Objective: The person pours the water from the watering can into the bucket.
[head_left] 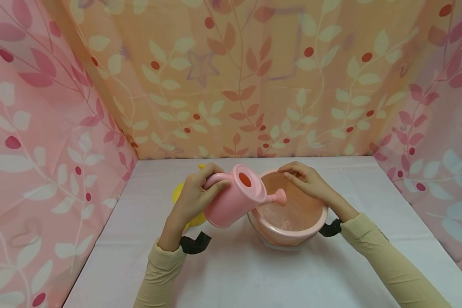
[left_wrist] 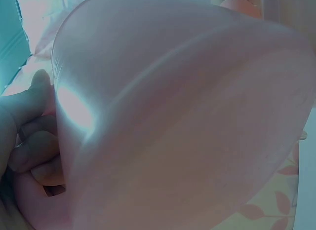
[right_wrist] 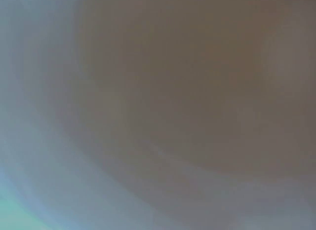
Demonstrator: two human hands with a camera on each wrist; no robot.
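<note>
My left hand point(head_left: 198, 190) grips the handle of a pink watering can point(head_left: 231, 203). The can is tilted to the right, so its sprinkler spout hangs over a pinkish bowl-shaped pot point(head_left: 288, 233). In the left wrist view, the can's body point(left_wrist: 173, 111) fills most of the picture, with curled fingers point(left_wrist: 37, 146) at its handle. My right hand point(head_left: 309, 182) holds the pot's far right rim, its thumb on the inner side. The pot's inside looks wet and shiny. The right wrist view is a blur of brownish pot wall point(right_wrist: 197, 92).
Behind my left hand and the can lies a yellow object point(head_left: 197, 220), mostly hidden. All this stands on a white-covered table point(head_left: 231, 273). Leaf-patterned cloth point(head_left: 238, 85) rises behind it and on both sides. Black straps point(head_left: 195, 243) show at the wrists.
</note>
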